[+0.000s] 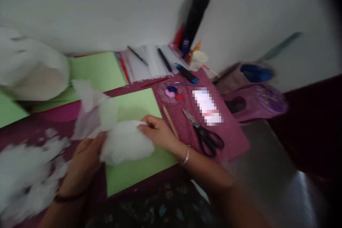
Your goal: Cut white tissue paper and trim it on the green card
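A soft white sheet [128, 144], like tissue or cotton wadding, is stretched between my two hands above a light green paper [133, 178]. My left hand [87, 155] closes on its left edge, with the fingertips partly hidden. On the upper right edge, my right hand [157, 131] pinches it between thumb and fingers. Thin, pale tissue strips [89, 108] lie just beyond my left hand. Left of that hand spreads a heap of torn white pieces [24, 178]. The picture is somewhat blurred.
Right of the green paper lie a wooden stick [169, 119], black-handled scissors [205, 137], a pixelated bright rectangle [207, 107] and a paint palette [173, 93]. Pens [164, 60], a paper cup [199, 58] and a black upright case [196, 17] stand or lie farther back. A white bag [40, 67] sits left.
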